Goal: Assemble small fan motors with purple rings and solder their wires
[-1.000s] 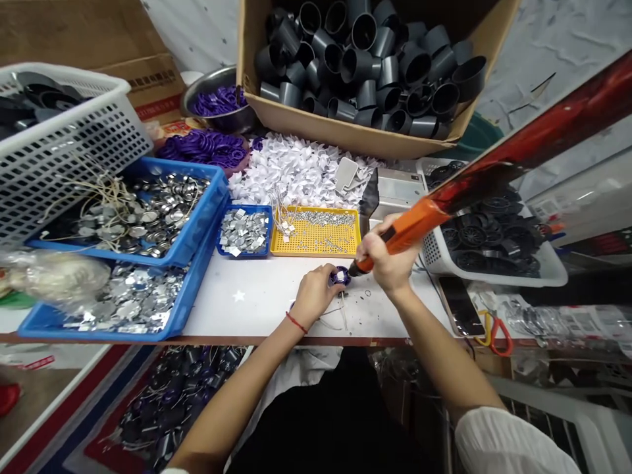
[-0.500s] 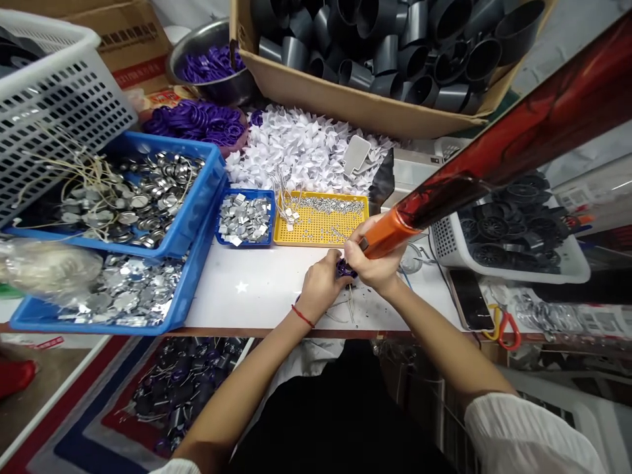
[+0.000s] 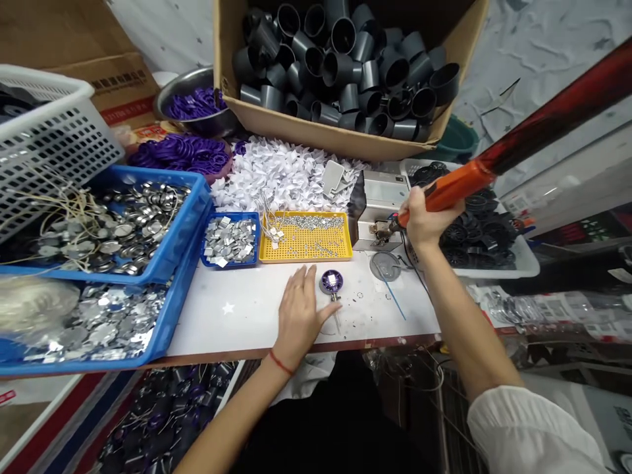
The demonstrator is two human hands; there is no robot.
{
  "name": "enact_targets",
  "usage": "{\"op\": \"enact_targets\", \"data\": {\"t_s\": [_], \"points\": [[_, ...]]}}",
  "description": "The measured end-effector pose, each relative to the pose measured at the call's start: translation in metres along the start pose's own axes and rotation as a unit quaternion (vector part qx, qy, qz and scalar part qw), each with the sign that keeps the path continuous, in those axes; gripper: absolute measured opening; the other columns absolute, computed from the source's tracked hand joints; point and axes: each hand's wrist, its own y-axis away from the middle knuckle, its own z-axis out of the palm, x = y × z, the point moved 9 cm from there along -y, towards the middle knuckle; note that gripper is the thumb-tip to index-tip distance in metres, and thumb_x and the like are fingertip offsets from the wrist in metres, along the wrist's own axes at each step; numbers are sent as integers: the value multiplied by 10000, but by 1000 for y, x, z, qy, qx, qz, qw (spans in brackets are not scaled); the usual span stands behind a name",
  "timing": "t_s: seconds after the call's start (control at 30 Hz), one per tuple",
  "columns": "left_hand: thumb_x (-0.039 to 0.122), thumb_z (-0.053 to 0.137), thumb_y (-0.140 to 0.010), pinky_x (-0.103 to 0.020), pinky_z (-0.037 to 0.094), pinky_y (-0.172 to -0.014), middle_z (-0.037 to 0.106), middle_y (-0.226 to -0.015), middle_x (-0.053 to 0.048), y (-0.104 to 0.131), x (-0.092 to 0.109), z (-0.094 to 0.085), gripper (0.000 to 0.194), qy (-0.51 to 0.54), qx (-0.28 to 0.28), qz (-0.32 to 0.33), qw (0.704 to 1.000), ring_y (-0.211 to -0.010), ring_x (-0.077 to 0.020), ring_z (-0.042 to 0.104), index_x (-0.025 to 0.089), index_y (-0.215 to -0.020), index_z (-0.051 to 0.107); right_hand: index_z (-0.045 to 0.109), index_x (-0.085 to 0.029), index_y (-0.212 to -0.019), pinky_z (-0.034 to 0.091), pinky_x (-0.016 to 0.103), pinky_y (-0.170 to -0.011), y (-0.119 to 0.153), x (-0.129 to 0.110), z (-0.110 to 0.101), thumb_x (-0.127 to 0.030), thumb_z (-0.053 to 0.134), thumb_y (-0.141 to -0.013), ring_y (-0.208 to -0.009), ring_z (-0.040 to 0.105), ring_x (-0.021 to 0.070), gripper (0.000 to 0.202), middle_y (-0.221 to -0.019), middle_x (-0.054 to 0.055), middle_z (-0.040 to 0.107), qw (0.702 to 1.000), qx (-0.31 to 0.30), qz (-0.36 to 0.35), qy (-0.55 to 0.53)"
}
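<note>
A small round purple part (image 3: 331, 282) with a white square in its centre lies on the white table (image 3: 247, 316), a thin lead running from it toward the front edge. Just left of it, my left hand (image 3: 302, 309) rests with fingers spread and the thumb near the lead, holding nothing. My right hand (image 3: 428, 220) is wrapped round the orange handle of a large red and orange tool (image 3: 457, 186). The tool's tip is at a metal box-shaped device (image 3: 378, 204) behind the table's right part.
Beyond my hands are a yellow tray (image 3: 306, 249) of tiny parts and a small blue tray (image 3: 257, 237) of metal squares. Large blue bins (image 3: 190, 224) stand left, a cardboard box (image 3: 316, 135) of dark tubes behind. A round grey dish (image 3: 385, 266) lies near the device.
My right hand has lifted the tool away from the purple part, to the right and back. My left hand has let go of the part and opened beside it. The camera view has shifted.
</note>
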Motion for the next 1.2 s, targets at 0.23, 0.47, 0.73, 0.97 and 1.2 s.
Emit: {"op": "enact_targets", "data": {"t_s": [0.23,0.47,0.73,0.97,1.2], "points": [[447,636,-857,-406,596,-793,669,-1095,-116,55,-47,-5,490,17,18,-71,997,-997,-277,671,196,-1258,508,420,-258,-753,437,280,-358,23,-13,3,-449,741,-700,-340,488,121,377,-498,-98,470,997,-1,35,-64],[360,773,-756,-347,586,-895,708,-1118,-82,25,-47,18,464,171,55,-54,982,-997,-207,706,186,-1124,549,470,-241,-733,470,262,-408,109,-70,81,-340,689,-761,-402,522,100,242,-522,-81,501,961,-178,117,-174],[306,771,-764,-429,525,-1017,702,-1169,-94,30,-48,21,387,193,58,-66,977,-1109,-240,665,190,-1102,622,464,-235,-739,482,278,-453,128,-64,95,-317,696,-742,-464,538,112,247,-541,-74,498,963,-194,119,-147],[299,732,-799,-380,564,-920,720,-1088,-90,32,-50,23,348,183,62,-86,977,-1031,-237,688,185,-1108,619,463,-263,-768,467,290,-445,140,-81,102,-257,715,-685,-446,519,121,266,-564,-77,532,962,-235,59,-129],[342,638,-870,-335,578,-861,719,-1048,-89,38,-50,24,312,173,75,-80,979,-984,-226,701,173,-1131,603,508,-265,-707,465,295,-423,154,-93,113,-199,693,-671,-434,514,128,199,-553,-63,547,949,-282,18,-138]]}}
